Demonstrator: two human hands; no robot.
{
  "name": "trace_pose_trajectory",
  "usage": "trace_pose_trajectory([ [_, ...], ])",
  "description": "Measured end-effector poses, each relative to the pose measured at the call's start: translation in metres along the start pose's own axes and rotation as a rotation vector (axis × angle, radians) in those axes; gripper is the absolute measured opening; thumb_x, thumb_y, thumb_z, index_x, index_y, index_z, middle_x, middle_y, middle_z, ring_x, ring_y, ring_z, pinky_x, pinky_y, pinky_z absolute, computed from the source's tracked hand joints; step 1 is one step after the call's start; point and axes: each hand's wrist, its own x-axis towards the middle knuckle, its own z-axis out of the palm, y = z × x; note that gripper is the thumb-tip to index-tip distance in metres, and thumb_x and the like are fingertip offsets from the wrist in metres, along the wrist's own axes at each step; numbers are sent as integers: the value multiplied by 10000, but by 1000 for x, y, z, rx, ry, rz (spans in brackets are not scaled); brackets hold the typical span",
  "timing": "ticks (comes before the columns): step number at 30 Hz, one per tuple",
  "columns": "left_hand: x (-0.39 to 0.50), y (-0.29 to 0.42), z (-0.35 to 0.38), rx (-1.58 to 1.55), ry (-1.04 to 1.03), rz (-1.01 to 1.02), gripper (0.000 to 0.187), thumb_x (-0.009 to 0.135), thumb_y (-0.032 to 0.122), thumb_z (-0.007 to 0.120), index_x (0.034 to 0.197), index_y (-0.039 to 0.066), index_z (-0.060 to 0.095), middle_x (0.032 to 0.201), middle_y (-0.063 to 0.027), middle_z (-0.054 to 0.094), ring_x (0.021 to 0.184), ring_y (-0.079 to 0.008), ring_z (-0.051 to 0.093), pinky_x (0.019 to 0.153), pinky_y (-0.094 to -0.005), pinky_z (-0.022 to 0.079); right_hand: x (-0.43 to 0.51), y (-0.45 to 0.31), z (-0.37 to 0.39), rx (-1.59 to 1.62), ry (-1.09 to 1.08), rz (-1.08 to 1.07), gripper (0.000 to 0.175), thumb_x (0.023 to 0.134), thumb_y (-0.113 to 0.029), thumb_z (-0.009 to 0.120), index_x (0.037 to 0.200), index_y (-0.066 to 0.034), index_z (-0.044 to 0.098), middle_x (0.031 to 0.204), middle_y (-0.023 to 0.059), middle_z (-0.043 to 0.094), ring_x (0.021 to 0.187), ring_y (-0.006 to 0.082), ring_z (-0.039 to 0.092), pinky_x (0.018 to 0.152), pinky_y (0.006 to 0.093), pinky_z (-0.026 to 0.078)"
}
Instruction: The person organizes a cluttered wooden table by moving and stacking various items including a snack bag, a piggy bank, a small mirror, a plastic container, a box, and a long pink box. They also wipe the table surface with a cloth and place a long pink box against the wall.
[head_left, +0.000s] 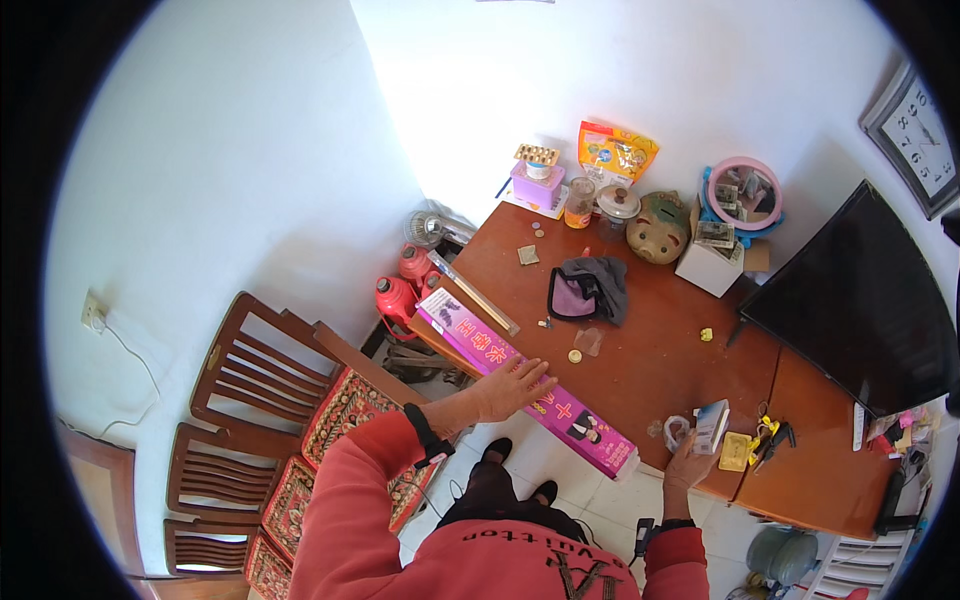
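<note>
A long purple-pink printed box (465, 337) lies along the front edge of the wooden table (622, 352), its right end jutting past the edge. My left hand (514, 390) rests on the middle of this box, fingers spread. At the right, my right hand (688, 463) grips a small white and blue box (710, 426) near the table's edge. A ring of clear plastic (676, 433) lies just left of that hand, a yellow tray (736, 451) just right of it. Behind the long box are a narrow clear case (474, 292) and a grey and purple cloth (592, 289).
Scissors (769, 442) lie right of the yellow tray. Along the wall stand a piggy bank (658, 229), a lidded glass jar (618, 206), a pink-framed mirror (746, 191) and a television (855, 300). Red thermos flasks (396, 298) and a wooden bench (262, 364) are at the left.
</note>
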Motion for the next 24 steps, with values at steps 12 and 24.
trace_pose_trajectory([
  [12, -6, -18, -22, -9, 125, 88, 429, 851, 237, 540, 1219, 19, 575, 1261, -136, 614, 1180, -272, 576, 1021, -421, 420, 11, -19, -8, 208, 11, 225, 400, 902, -270, 664, 1151, 43, 638, 1047, 137, 697, 977, 254, 667, 852, 394, 528],
  [24, 6, -12, -200, 160, 189, 139, 445, 813, 120, 553, 1233, -23, 523, 1098, -145, 616, 1022, -288, 603, 896, -418, 469, 48, -151, 24, -218, -418, -391, 746, 750, -182, 739, 1412, -111, 402, 1412, 137, 422, 1305, 382, 410, 1024, 460, 432],
])
